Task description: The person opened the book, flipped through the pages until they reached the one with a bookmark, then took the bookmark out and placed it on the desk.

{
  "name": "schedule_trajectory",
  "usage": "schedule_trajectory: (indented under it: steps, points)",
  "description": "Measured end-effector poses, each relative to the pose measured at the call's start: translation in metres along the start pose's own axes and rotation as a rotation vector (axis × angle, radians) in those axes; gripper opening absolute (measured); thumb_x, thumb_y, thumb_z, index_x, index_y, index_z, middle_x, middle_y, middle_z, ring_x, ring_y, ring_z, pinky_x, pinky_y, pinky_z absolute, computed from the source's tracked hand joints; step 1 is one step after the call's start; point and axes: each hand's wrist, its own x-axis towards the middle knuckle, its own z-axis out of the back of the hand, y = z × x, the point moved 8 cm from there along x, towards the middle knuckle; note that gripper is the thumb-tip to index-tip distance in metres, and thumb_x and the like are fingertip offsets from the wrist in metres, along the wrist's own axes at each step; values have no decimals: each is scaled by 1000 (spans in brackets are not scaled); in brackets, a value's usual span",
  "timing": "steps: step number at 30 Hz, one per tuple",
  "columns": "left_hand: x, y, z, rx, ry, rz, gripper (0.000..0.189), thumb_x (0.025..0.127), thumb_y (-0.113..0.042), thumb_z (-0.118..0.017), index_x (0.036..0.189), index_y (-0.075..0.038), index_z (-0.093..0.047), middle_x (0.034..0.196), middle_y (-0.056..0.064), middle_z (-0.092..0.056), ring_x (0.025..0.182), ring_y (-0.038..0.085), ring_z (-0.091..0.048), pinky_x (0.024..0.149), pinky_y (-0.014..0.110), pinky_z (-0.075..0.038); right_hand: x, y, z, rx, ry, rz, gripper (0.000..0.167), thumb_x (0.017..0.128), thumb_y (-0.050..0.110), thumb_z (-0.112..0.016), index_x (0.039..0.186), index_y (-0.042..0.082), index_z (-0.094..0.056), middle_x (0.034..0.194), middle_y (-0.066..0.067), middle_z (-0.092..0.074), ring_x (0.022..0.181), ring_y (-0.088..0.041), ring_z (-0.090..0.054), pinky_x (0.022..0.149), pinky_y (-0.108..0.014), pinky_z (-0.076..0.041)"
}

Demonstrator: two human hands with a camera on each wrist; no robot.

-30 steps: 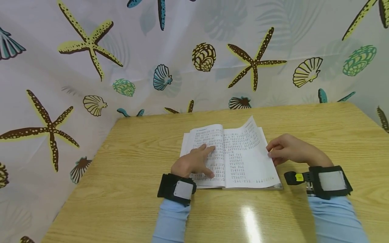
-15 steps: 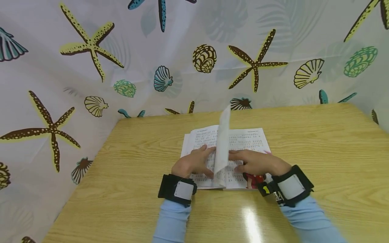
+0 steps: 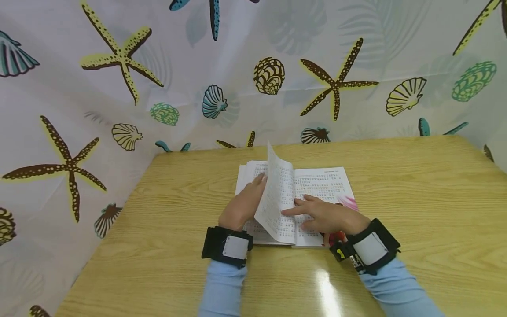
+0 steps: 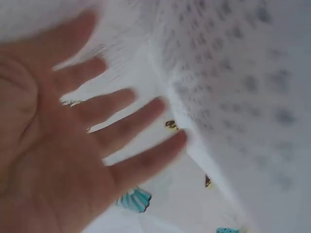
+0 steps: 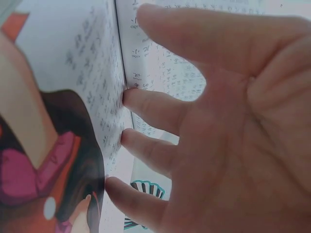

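An open book (image 3: 322,179) with printed text lies on the table, one page (image 3: 276,200) standing up and leaning over to the left. My left hand (image 3: 242,202) is over the book's left side, partly behind that page; in the left wrist view its fingers (image 4: 146,158) are straight and spread beside the raised paper (image 4: 248,102). My right hand (image 3: 326,215) lies across the right page, its fingertips near the book's middle fold. The right wrist view shows those fingers (image 5: 155,111) extended against the paper, near a coloured picture (image 5: 43,170) on the right page.
The wooden table (image 3: 166,229) extends around the book on all sides. Behind and to the left hangs a white cloth (image 3: 178,57) printed with starfish and shells. Black straps (image 3: 227,246) with light plates sit on both wrists.
The page has swung from the right side over to the left, uncovering the picture page. My right hand has moved left from the book's right edge, its fingers straightening; my left hand has tilted up.
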Motion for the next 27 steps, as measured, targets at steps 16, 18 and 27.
schedule_trajectory:
  steps: [16, 18, 27]
  points:
    - [8, 5, -42, 129, 326, 104, 86, 89, -28, -81, 160, -17, -33, 167, 12, -20, 152, 34, -21, 119, 52, -26, 0, -1, -4, -32, -10, -26, 49, 94, 2, -64, 140, 15, -64, 153, -30, -40, 142, -59, -24, 97, -79, -34]
    - [8, 7, -47, 129, 343, 121, 90, 88, -27, -82, 161, -18, -31, 167, 11, -20, 151, 35, -22, 118, 53, -28, 0, -1, -4, -31, -7, -38, 50, 93, 1, -65, 141, 16, -63, 154, -29, -39, 143, -58, -23, 95, -75, -41]
    - [8, 7, -45, 127, 317, 128, 89, 85, -25, -84, 160, -20, -35, 167, 10, -23, 151, 36, -24, 118, 54, -28, -10, -26, 7, -81, -83, -147, 62, 88, 3, -74, 146, 2, -53, 153, -27, -41, 141, -52, -33, 106, -61, -41]
